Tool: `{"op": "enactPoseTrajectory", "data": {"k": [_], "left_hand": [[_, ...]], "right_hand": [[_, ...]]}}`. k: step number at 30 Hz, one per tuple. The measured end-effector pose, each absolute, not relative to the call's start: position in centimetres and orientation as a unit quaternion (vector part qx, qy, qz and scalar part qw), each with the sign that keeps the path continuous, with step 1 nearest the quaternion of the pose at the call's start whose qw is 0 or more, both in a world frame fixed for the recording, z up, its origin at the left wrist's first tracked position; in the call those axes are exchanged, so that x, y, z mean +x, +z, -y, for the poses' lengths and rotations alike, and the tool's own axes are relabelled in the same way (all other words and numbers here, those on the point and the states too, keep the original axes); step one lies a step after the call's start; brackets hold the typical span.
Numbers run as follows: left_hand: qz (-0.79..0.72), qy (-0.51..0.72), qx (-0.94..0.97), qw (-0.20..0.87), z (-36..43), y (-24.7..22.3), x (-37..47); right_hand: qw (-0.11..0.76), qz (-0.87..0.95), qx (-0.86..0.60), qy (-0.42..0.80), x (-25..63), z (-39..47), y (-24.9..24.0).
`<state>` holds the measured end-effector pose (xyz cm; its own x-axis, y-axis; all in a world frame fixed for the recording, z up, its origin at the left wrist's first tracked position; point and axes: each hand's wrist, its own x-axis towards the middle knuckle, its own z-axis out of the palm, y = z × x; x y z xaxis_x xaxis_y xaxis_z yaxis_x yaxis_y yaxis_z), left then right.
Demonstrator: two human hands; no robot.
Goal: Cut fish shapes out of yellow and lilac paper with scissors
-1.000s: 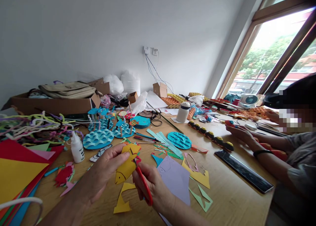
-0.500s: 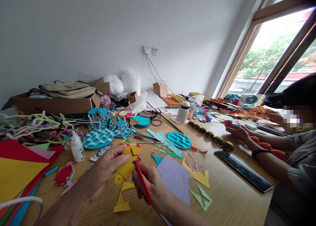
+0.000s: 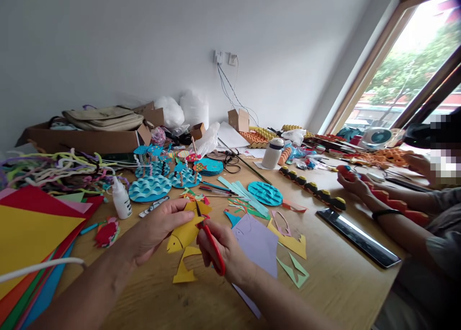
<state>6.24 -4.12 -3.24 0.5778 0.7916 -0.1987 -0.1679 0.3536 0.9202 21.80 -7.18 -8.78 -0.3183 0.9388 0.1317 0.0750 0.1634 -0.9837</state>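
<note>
Left hand [image 3: 163, 224]: pinching yellow paper fish [image 3: 179, 237]; right hand [image 3: 226, 249]: closed round red scissors [image 3: 213, 246]; could snip too deep if letting the fish twist

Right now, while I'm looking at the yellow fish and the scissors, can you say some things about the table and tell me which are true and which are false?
1. The left hand holds a yellow paper fish. True.
2. The right hand holds the scissors. True.
3. The scissors have blue handles. False: the handles are red.
4. A purple sheet lies to the right of the fish in the picture. True.
5. The white glue bottle lies on its side. False: it stands upright.
</note>
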Motion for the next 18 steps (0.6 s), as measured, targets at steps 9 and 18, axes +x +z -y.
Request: {"op": "enactPoseTrajectory", "data": {"k": [9, 18], "left_hand": [[-0.346, 0.309, 0.471, 0.750, 3.7, -3.5, 6.0], [-0.395, 0.353, 0.491, 0.692, 3.3, -3.0, 5.2]], "right_hand": [[0.433, 0.603, -0.407, 0.532, 21.6, 7.0, -9.3], [0.380, 0.603, -0.463, 0.527, 22.1, 5.8, -9.0]]}}
